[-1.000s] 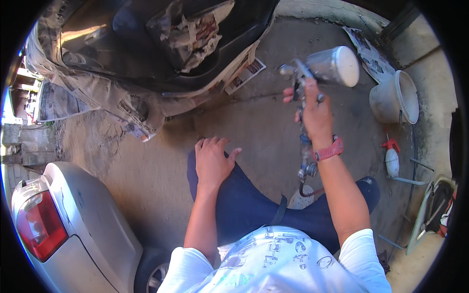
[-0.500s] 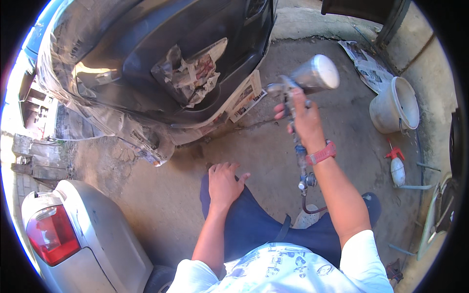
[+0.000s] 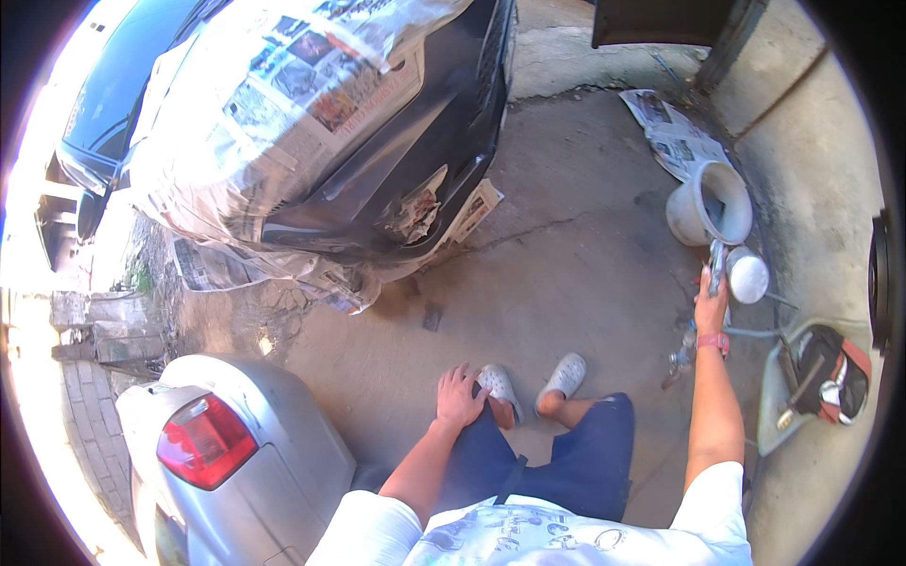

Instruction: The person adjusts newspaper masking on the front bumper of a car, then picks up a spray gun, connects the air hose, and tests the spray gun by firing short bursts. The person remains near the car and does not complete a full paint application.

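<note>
My right hand (image 3: 711, 304) is closed round the handle of a paint spray gun (image 3: 749, 275), held out to the right. The gun's white-topped cup lies to the right of my fingers, and its front end is close to the rim of a whitish bucket (image 3: 681, 213). Below my wrist, the gun's lower fittings (image 3: 681, 358) show beside my forearm. My left hand (image 3: 460, 397) lies on my left knee with its fingers spread, holding nothing.
Ahead stands a car with a dark bumper (image 3: 363, 209), its front masked with newspaper (image 3: 311, 90). A silver car's rear with a red tail light (image 3: 206, 441) is at lower left. Newspaper sheets (image 3: 675, 137) lie by the wall (image 3: 802, 179). A bag-like object (image 3: 830, 377) sits at right.
My right hand has carried the spray gun from beside the bumper rightward and down to the bucket. My view has shifted back from the dark bumper. My left hand stays on my knee.
</note>
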Available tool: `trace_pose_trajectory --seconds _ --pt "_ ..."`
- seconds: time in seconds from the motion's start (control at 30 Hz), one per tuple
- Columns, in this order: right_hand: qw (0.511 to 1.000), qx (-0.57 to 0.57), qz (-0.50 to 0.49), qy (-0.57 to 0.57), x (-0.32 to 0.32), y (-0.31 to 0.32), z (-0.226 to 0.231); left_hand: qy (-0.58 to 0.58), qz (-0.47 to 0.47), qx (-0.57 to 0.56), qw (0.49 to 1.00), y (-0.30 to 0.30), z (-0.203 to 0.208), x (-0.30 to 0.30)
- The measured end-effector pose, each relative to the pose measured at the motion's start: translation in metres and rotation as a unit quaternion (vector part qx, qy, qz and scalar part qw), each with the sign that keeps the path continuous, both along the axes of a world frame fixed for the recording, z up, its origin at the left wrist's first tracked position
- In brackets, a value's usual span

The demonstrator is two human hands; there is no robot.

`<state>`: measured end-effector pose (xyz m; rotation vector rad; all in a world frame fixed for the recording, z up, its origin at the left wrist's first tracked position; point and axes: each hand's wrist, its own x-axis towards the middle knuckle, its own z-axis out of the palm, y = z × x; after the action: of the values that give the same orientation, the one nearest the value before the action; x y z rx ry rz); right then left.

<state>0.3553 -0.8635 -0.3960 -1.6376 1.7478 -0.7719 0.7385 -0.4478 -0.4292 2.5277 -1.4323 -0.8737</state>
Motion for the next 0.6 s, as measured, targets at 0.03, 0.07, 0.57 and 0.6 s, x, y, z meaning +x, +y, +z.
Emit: trace_pose_trajectory --seconds 0.03,0.07,0.57,0.6 --pt "0.994 -0.039 0.013 0.099 -0.021 0.023 0.015 0.0 -0.004 0.024 1.0 0.02 0.016 -0.013" --pt "0.979 -0.086 0.036 0.181 -0.043 0.048 0.032 0.016 -0.001 0.075 0.997 0.042 0.035 -0.028" --pt "0.971 0.188 0.146 0.007 -0.1 0.425 0.189 0.212 0.047 0.245 0.945 0.208 0.202 -0.05" --pt "0.979 0.145 0.143 0.002 -0.086 0.42 0.195 0.212 0.085 0.212 0.95 0.212 0.2 -0.047"
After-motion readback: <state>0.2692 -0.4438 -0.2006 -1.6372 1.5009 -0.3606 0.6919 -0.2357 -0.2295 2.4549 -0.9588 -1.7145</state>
